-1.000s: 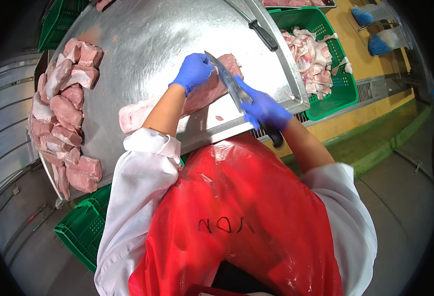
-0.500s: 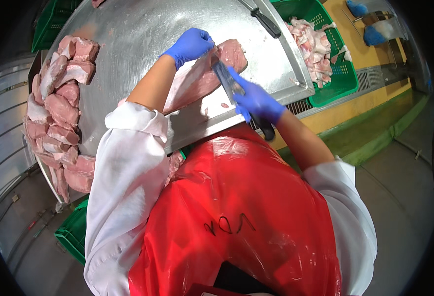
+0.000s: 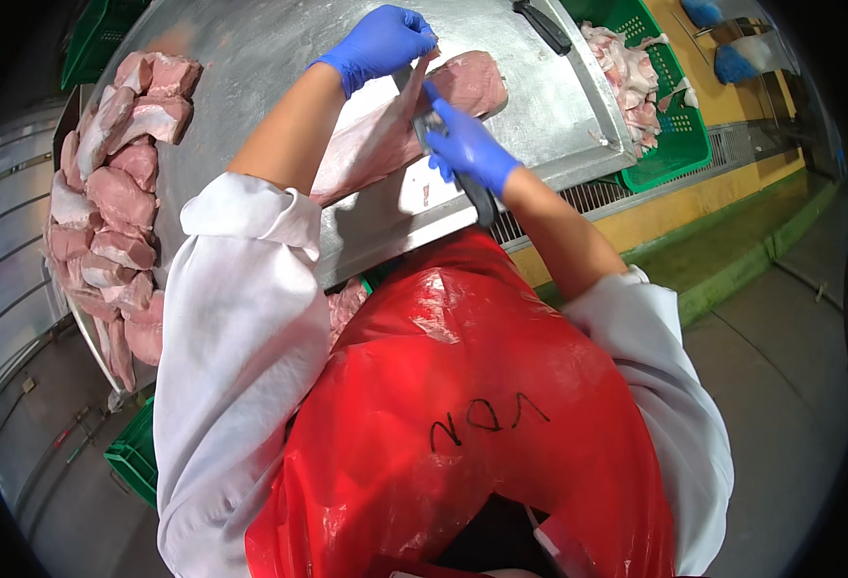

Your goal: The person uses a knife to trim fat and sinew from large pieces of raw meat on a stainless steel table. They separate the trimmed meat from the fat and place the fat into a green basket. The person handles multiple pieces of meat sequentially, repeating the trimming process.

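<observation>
A long pale-pink piece of meat (image 3: 466,85) lies diagonally on the metal tray (image 3: 255,82). My left hand (image 3: 378,46), in a blue glove, is raised over it, fingers pinched on a thin strip (image 3: 410,91) that lifts from its top. My right hand (image 3: 470,144), also blue-gloved, grips the black handle of a knife (image 3: 481,205), its blade angled up under the lifted strip and partly hidden by it and by my fingers.
Many cut meat pieces (image 3: 125,200) line the tray's left side. A second knife (image 3: 543,27) rests near its top right. A green basket (image 3: 679,149) of pale trimmings stands to the right, green crates (image 3: 96,39) at the left, more meat (image 3: 345,306) below the front edge.
My left hand has risen upward, and a strip now stands up from the meat in its fingers. My right hand and knife have moved up, and the view has shifted slightly.
</observation>
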Motion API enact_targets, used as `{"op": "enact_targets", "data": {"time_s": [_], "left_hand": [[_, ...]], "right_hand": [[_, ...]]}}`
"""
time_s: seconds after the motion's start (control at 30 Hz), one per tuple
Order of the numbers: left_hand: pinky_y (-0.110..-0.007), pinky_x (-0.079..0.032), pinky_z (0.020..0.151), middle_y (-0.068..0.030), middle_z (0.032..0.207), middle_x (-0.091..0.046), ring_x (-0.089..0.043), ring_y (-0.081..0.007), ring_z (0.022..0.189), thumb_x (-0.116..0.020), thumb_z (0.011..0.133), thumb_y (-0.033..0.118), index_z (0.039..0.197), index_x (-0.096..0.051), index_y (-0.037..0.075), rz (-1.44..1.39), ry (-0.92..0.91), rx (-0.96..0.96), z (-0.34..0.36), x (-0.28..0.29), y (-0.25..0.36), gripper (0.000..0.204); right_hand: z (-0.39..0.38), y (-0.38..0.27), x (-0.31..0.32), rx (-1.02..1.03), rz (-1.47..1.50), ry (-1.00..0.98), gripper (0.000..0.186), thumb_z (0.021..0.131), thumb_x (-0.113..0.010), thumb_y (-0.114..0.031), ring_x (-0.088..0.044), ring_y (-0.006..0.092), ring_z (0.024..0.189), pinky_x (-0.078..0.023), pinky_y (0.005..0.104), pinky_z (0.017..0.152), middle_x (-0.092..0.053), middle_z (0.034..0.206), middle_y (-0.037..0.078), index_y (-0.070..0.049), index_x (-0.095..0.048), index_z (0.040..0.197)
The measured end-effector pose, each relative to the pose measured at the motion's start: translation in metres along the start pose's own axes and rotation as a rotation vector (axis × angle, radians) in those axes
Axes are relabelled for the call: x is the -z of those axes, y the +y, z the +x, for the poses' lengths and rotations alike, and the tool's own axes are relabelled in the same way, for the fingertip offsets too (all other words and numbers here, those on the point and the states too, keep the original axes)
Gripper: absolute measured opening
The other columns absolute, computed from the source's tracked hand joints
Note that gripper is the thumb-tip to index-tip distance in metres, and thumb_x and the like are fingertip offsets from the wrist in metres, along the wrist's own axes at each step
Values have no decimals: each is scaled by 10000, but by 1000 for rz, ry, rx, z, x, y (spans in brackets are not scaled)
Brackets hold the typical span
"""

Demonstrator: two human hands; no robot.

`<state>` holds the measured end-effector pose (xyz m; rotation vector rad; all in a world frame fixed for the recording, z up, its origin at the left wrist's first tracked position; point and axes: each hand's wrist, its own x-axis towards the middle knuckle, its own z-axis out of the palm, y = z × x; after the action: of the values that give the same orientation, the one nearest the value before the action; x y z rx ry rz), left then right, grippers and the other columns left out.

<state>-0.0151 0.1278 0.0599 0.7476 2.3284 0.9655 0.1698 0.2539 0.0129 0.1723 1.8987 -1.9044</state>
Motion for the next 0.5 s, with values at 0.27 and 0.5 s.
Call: {"op": "enact_targets", "data": {"time_s": [0.27,0.5], "left_hand": [[-288,-505,664,-27,720,-687,-607,-107,678,-716,786,120,790,-742,36,-199,42,-37,-26,16,23,88],[-314,-509,852,-68,916,-744,-665,-161,830,-737,885,316,1044,-741,21,-359,217,-55,-83,102,-82,335]], "right_hand": [[-6,19,-29,90,-29,-40,772,982,-516,-146,-627,191,559,-549,326,536,-639,763,129,-128,-93,1627],[-131,51,-73,12,-214,-91,816,958,-501,-58,-612,163,542,-545,342,540,-633,702,81,-229,-83,1637]]}}
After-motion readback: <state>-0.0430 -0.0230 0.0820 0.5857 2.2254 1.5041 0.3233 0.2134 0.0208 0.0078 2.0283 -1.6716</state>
